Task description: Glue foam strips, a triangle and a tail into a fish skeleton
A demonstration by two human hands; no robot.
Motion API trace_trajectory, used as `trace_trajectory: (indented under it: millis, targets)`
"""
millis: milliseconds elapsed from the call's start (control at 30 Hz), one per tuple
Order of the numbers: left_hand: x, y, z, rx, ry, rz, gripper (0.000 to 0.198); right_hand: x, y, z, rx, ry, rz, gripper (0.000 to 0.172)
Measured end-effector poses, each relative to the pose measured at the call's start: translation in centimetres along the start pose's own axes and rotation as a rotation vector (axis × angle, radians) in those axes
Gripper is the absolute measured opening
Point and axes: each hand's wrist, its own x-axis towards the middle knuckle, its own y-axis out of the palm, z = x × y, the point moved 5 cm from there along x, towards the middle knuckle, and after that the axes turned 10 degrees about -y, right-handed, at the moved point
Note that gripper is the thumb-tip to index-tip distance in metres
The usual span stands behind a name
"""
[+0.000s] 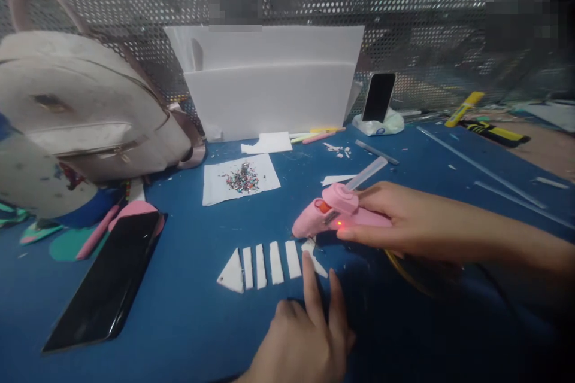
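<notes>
My right hand (pixel 381 221) is wrapped round a pink glue gun (pixel 335 209), which has a clear glue stick out of its back and a lit red light. The gun's nozzle points left, just above a white tail-shaped piece (pixel 320 262). My left hand (pixel 312 323) touches that piece with an extended index finger; another finger is stretched out beside it and the rest are curled. To the left, several white strips (pixel 276 263) and a white triangle (pixel 232 272) with a small dark hole lie in a row on the blue table (pixel 188 317).
A black phone (pixel 108 281) and backpack (pixel 90 102) are at left. Colourful bits (pixel 242 178) lie on white paper (pixel 213 188). White boards (pixel 274 96) stand behind. Another phone (pixel 380 97) leans upright on a packet (pixel 390 122). Clear sticks (pixel 480 164) and a yellow-black cutter (pixel 496 133) lie right.
</notes>
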Motion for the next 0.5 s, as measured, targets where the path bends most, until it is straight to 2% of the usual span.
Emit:
trace_trajectory:
  millis: [100, 333, 500]
  targets:
    - [-0.1, 0.1, 0.1, -0.009, 0.012, -0.005, 0.045, -0.2, 0.4, -0.8, 0.074, 0.045, 0.088, 0.031]
    - [0.0, 0.0, 0.2, -0.025, 0.025, 0.018, 0.044, -0.4, 0.9, -1.5, 0.075, 0.107, 0.121, 0.035]
    - [0.1, -0.1, 0.2, -0.027, 0.033, 0.021, 0.044, -0.4, 1.0, -1.4, 0.119, 0.071, 0.123, 0.033]
